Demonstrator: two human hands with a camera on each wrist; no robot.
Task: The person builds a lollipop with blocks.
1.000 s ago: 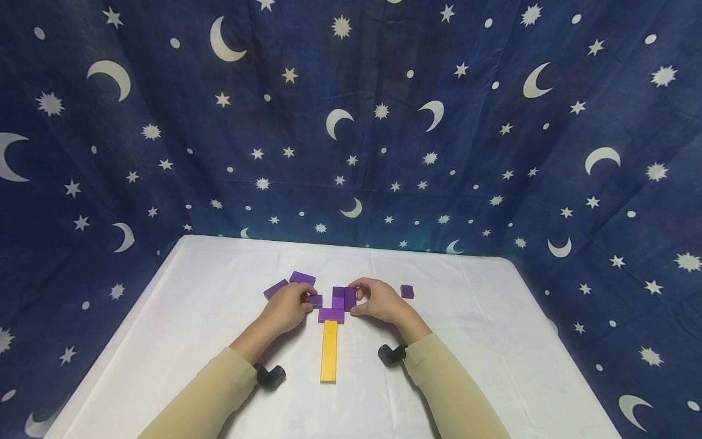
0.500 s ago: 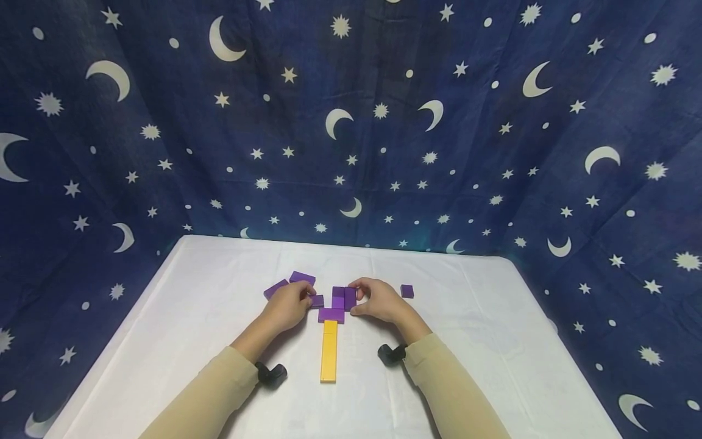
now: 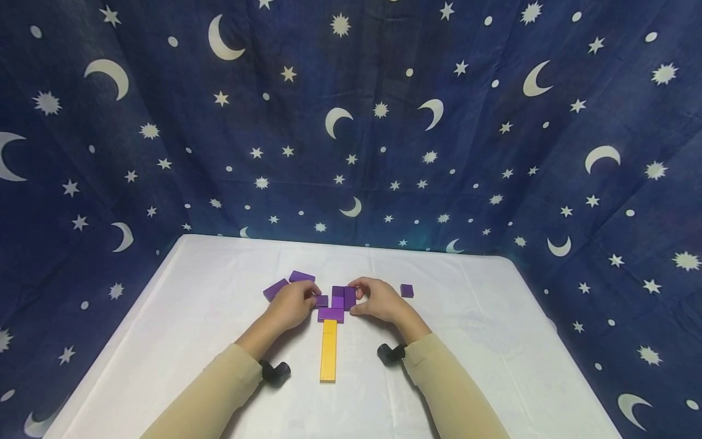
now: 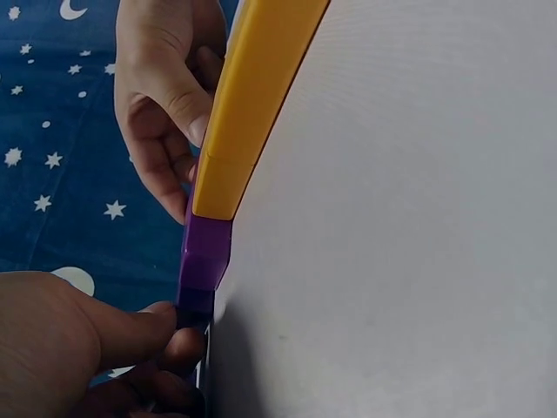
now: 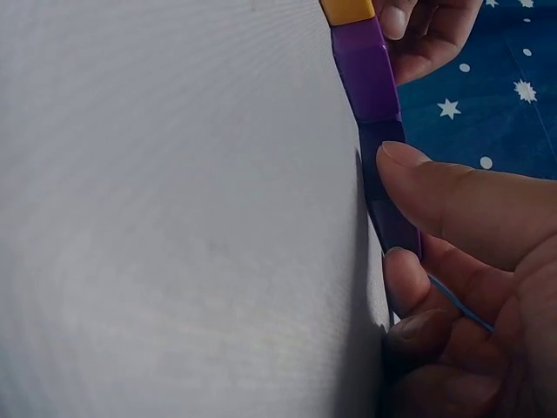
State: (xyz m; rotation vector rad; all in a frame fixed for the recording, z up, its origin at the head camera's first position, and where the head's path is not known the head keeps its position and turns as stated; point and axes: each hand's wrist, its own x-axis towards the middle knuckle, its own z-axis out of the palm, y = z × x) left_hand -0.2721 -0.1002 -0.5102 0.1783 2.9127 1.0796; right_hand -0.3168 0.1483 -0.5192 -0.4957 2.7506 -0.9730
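My left hand (image 3: 290, 306) pinches a small purple block (image 3: 323, 301) between thumb and fingers, low over or on the table. Across from it, my right hand (image 3: 382, 300) grips a purple block (image 3: 350, 299) by its ends; that block stands against another upright-lying purple block (image 3: 337, 298). Below these lies a crosswise purple block (image 3: 331, 315), which touches the top of a long yellow strip (image 3: 328, 353). In the right wrist view, the thumb (image 5: 461, 200) presses on a dark purple block. The left wrist view shows the left fingers partly hiding the small block.
Two loose purple blocks (image 3: 276, 289) lie just behind the left hand, partly covered by it. Another small purple block (image 3: 406, 291) lies apart on the right. The white table (image 3: 471, 341) ends at a dark blue star-and-moon curtain (image 3: 351, 122).
My left hand has slid the small purple block a little to the right, closer to the blocks by the right hand. My right hand has stayed almost still.
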